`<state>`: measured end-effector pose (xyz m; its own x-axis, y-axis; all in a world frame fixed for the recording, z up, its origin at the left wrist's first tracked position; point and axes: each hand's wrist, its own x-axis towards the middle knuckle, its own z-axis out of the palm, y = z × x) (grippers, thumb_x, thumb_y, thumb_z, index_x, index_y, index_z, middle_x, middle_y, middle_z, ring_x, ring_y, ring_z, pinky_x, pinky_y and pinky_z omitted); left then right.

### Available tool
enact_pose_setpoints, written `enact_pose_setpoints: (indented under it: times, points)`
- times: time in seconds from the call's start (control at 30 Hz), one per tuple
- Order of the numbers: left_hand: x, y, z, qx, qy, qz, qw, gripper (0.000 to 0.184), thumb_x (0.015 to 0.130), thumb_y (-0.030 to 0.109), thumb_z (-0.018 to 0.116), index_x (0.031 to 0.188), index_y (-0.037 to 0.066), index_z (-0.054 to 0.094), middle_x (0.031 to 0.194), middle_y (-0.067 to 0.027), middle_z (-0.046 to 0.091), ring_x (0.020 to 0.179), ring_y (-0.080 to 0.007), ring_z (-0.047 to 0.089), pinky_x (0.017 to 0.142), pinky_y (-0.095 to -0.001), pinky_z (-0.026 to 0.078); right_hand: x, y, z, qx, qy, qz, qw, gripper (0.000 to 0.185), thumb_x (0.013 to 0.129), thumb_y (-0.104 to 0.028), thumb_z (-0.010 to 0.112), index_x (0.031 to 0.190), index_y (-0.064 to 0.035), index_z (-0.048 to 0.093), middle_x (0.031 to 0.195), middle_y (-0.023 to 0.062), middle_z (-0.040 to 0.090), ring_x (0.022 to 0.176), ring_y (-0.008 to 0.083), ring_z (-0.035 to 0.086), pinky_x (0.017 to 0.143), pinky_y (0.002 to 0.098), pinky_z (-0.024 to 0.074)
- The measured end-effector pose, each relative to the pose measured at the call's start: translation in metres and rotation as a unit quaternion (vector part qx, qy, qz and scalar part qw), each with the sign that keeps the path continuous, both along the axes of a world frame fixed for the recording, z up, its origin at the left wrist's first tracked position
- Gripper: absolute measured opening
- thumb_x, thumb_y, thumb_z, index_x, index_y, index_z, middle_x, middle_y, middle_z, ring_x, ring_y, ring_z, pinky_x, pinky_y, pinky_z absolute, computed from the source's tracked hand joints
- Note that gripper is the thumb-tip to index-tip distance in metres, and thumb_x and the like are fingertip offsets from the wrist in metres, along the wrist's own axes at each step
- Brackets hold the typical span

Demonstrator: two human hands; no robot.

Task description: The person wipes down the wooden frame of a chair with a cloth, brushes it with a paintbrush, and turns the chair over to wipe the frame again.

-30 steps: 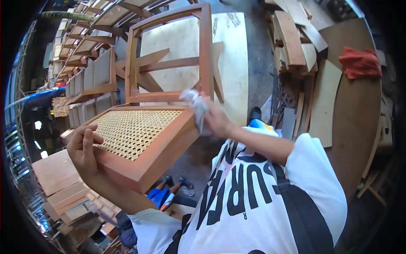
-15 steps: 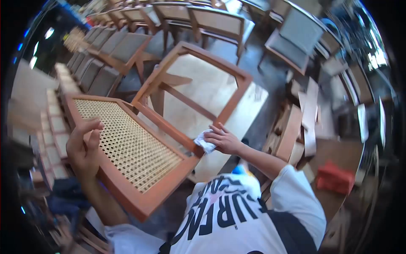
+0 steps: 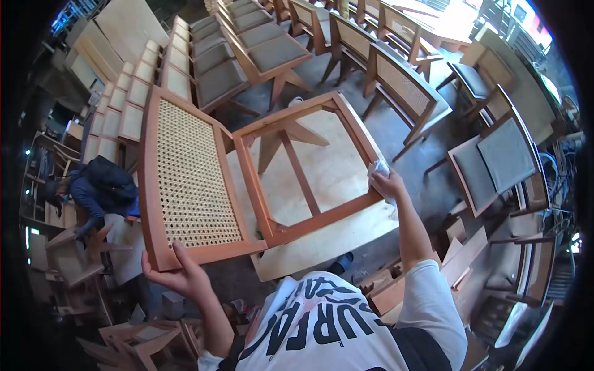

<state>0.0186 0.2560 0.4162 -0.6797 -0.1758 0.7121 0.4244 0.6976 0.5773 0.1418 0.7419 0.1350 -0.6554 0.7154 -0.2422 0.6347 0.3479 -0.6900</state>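
A wooden chair frame lies over a pale board. Its cane back panel stands at the left, joined to an open seat frame on the right. My left hand grips the lower left corner of the back panel, thumb on the front face. With closed fingers, my right hand presses a crumpled white cloth on the seat frame's right corner. Crossed wooden legs show through the seat opening.
Rows of cushioned chairs and cane-backed chairs fill the area beyond. A grey-cushioned chair stands at the right. Wood offcuts lie at lower right. Another person in dark clothes bends at the left.
The view has turned and the chair frame now shows more upright at the left. My right hand and the cloth have moved along the seat frame to its far right corner. My left hand is lower on the panel.
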Motion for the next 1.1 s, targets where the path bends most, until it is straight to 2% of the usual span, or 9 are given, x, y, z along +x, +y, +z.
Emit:
enact_pose_setpoints:
  times: [0.2,0.43,0.67,0.73,0.83,0.87,0.97,1.07,1.1]
  points:
    - [-0.027,-0.006,-0.009,0.085,0.014,-0.033,0.996,0.058,0.087,0.015,0.074,0.129,0.001,0.037,0.126,-0.0196,0.045,0.113,-0.0323,0.055,0.094,-0.0414,0.051,0.036,-0.044,0.018,-0.021,0.074,-0.01,0.997,0.048,0.081,-0.036,0.072,0.115,-0.0023,0.064,0.104,0.0204,0.07,0.101,0.0337,0.067,0.086,0.0406,0.0517]
    - [-0.189,-0.026,-0.025,-0.013,0.092,0.038,0.995,0.065,0.079,0.031,0.082,0.122,-0.001,0.045,0.121,-0.0206,0.053,0.105,-0.0294,0.06,0.088,-0.039,0.053,0.101,-0.181,-0.033,-0.06,-0.001,-0.161,0.985,0.058,0.083,-0.041,0.069,0.12,0.0017,0.055,0.108,0.0261,0.066,0.105,0.0399,0.064,0.087,0.0438,0.0508]
    - [-0.37,0.035,-0.045,0.055,0.079,-0.274,0.957,0.075,0.078,0.038,0.083,0.126,-0.002,0.042,0.119,-0.0202,0.054,0.108,-0.0293,0.058,0.091,-0.0387,0.049,0.092,-0.374,-0.029,-0.131,0.017,-0.235,0.963,0.076,0.083,-0.045,0.07,0.128,0.0074,0.039,0.114,0.0318,0.062,0.107,0.0442,0.062,0.09,0.0463,0.0498]
    - [-0.402,0.066,-0.042,0.044,0.012,-0.324,0.945,0.08,0.079,0.041,0.08,0.133,-0.001,0.038,0.126,-0.0246,0.052,0.115,-0.0354,0.056,0.096,-0.0412,0.047,0.082,-0.381,-0.004,-0.117,-0.039,-0.182,0.976,0.057,0.085,-0.043,0.069,0.114,0.0039,0.054,0.106,0.0293,0.066,0.102,0.0434,0.065,0.087,0.0441,0.0509]
    - [-0.391,0.099,-0.03,-0.045,-0.025,-0.283,0.958,0.094,0.082,0.041,0.075,0.147,-0.003,0.022,0.14,-0.0301,0.043,0.129,-0.0414,0.047,0.106,-0.043,0.04,0.091,-0.386,0.014,-0.065,-0.022,-0.135,0.989,0.043,0.089,-0.038,0.064,0.104,0.0027,0.059,0.096,0.027,0.067,0.092,0.0463,0.064,0.08,0.0481,0.0508]
    - [-0.387,0.091,-0.027,-0.109,-0.196,-0.26,0.939,0.099,0.083,0.034,0.073,0.15,-0.007,0.012,0.147,-0.0308,0.037,0.134,-0.0413,0.041,0.11,-0.0419,0.035,0.078,-0.396,0.044,-0.032,0.006,-0.136,0.99,0.044,0.091,-0.036,0.061,0.103,0.0056,0.057,0.092,0.0286,0.066,0.086,0.0488,0.064,0.077,0.0504,0.0505]
    - [-0.304,0.097,-0.063,-0.105,0.022,-0.298,0.948,0.091,0.084,0.027,0.07,0.149,-0.009,0.016,0.147,-0.0327,0.034,0.136,-0.043,0.038,0.112,-0.0414,0.033,0.069,-0.382,0.033,0.201,0.145,-0.047,0.968,0.046,0.081,-0.021,0.073,0.119,-0.0014,0.057,0.107,0.0247,0.062,0.097,0.0442,0.06,0.083,0.0467,0.0494]
    - [-0.197,0.083,-0.179,0.039,-0.153,-0.409,0.899,0.093,0.081,0.026,0.073,0.15,-0.005,0.018,0.148,-0.0337,0.031,0.137,-0.0458,0.034,0.114,-0.0439,0.031,0.041,-0.374,0.071,0.232,0.181,0.158,0.943,0.069,0.068,-0.017,0.081,0.131,-0.0077,0.053,0.125,0.022,0.053,0.113,0.0427,0.052,0.095,0.0502,0.0434]
    - [-0.161,0.08,-0.23,-0.052,-0.228,-0.328,0.915,0.1,0.079,0.031,0.075,0.151,-0.003,0.015,0.15,-0.0329,0.028,0.139,-0.0466,0.03,0.115,-0.0461,0.029,0.036,-0.365,0.045,0.205,0.189,0.238,0.93,0.074,0.067,-0.023,0.081,0.134,-0.0092,0.051,0.128,0.0211,0.051,0.118,0.0418,0.049,0.1,0.0518,0.0398]
